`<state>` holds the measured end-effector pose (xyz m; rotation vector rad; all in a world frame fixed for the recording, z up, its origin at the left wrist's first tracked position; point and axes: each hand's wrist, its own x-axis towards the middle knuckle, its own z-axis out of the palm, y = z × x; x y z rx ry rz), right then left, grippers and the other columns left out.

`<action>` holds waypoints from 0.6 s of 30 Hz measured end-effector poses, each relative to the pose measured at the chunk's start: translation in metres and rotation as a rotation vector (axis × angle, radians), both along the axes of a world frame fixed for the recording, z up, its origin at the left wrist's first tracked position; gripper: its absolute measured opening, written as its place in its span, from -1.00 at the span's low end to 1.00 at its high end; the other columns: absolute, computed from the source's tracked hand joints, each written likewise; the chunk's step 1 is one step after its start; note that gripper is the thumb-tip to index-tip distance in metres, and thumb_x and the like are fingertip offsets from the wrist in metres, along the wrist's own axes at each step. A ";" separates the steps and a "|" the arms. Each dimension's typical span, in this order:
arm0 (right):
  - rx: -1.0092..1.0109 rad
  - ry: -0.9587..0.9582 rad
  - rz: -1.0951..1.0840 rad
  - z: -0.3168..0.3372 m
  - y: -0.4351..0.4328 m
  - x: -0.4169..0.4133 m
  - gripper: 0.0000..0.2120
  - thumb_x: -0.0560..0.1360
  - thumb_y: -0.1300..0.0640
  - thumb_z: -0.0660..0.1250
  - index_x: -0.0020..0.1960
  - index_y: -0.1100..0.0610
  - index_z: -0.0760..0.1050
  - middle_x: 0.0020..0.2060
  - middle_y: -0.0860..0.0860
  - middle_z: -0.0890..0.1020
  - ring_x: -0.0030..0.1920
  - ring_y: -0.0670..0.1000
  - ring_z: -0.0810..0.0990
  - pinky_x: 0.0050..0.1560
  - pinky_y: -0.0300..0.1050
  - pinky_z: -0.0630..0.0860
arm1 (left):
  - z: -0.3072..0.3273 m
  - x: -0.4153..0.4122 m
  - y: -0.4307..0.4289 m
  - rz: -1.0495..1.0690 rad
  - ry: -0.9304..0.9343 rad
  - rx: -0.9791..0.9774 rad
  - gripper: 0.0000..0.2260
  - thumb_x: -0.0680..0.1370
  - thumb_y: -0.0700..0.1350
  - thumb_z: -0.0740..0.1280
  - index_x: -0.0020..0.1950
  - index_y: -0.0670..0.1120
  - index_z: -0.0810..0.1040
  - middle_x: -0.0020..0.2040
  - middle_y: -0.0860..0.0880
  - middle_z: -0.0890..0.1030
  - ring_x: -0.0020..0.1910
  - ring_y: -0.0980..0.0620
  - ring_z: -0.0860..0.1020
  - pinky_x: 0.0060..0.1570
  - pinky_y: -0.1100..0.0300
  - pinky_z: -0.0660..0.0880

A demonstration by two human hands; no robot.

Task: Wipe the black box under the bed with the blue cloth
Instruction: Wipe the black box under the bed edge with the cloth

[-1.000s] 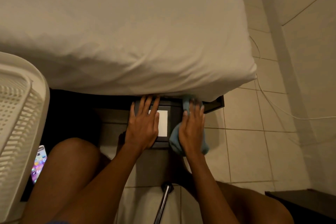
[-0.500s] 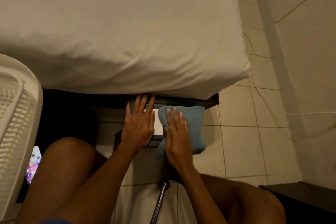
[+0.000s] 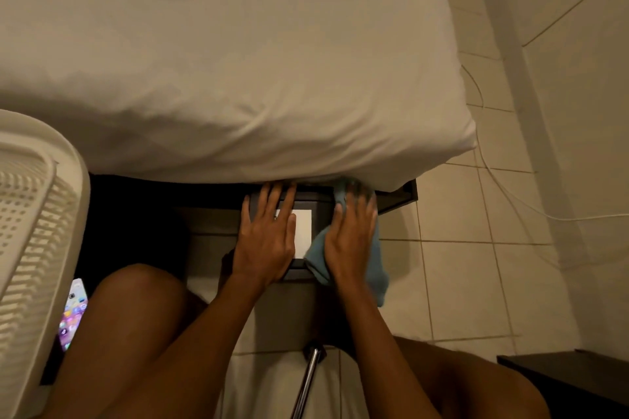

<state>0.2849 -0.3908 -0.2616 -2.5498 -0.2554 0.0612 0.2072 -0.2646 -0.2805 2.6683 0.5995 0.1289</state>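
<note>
Blue microfibre, or something close to it, is spread under our right hand [image 3: 352,236], which lies flat with fingers extended and presses the blue cloth [image 3: 376,258] onto the right part of the black box [image 3: 318,204]; it pins the cloth rather than clenching it. The box sits on the tiled floor [image 3: 456,269] half tucked beneath the mattress [image 3: 221,61], its far end hidden under the overhang. Our left hand [image 3: 267,243] rests open and flat on the lid, just left of the cloth hand, partly covering the white label [image 3: 303,231] and gripping nothing. We judge the wiping is underway. To do it well, we would keep the left palm bearing down so the box cannot skate on the tile, and drag the cloth in long overlapping strokes with even pressure. Beyond the fingertips the mattress edge closes off headroom, so the far strip needs a low, flat reach. To the right of the cloth hand the floor is open; a white cable [image 3: 510,201] runs farther off. Behind the wrists a metal pole [image 3: 308,381] stands between our knees, limiting the pull-back.
</note>
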 end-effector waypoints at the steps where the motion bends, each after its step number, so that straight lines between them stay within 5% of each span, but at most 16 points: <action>1: -0.020 -0.002 0.079 0.004 0.008 -0.007 -0.49 0.63 -0.05 -0.08 0.52 0.11 0.16 0.52 0.15 0.22 0.55 0.13 0.08 0.53 0.11 -0.01 | 0.000 0.000 0.001 -0.004 0.002 -0.002 -0.51 0.67 0.01 -0.02 0.62 0.01 0.09 0.60 -0.05 0.19 0.60 -0.03 0.10 0.53 -0.16 0.08; 5: -0.060 0.015 0.428 0.001 -0.023 -0.038 -0.49 0.62 0.00 -0.06 0.56 0.00 0.03 0.56 -0.01 0.06 0.56 0.00 -0.06 0.53 -0.03 -0.14 | 0.002 -0.001 -0.001 0.003 -0.001 -0.020 -0.51 0.66 0.03 -0.04 0.61 0.01 0.12 0.59 -0.06 0.22 0.60 -0.04 0.12 0.52 -0.16 0.12; 10: 0.001 0.014 0.132 0.008 -0.005 0.003 -0.47 0.62 -0.04 -0.08 0.49 0.18 0.26 0.48 0.18 0.30 0.54 0.15 0.12 0.52 0.16 0.03 | 0.002 0.000 0.000 0.001 0.018 -0.028 -0.51 0.67 0.03 -0.04 0.62 0.03 0.07 0.60 -0.04 0.18 0.61 -0.02 0.07 0.51 -0.18 0.13; 15: -0.025 0.040 0.442 0.000 -0.029 -0.039 -0.46 0.60 -0.03 -0.03 0.55 0.07 0.02 0.55 0.04 0.09 0.56 0.06 -0.06 0.53 0.06 -0.10 | 0.003 -0.001 -0.001 0.000 0.020 -0.017 -0.50 0.66 0.02 -0.02 0.61 0.02 0.08 0.59 -0.06 0.20 0.60 -0.04 0.11 0.50 -0.17 0.14; 18: -0.001 0.045 0.292 -0.003 -0.027 -0.002 -0.50 0.63 -0.01 -0.04 0.55 0.06 0.10 0.56 0.05 0.14 0.56 0.03 0.00 0.54 0.07 -0.07 | 0.004 0.001 -0.002 0.003 0.017 -0.024 -0.50 0.66 0.02 -0.02 0.61 0.02 0.10 0.59 -0.05 0.20 0.59 -0.04 0.11 0.49 -0.19 0.16</action>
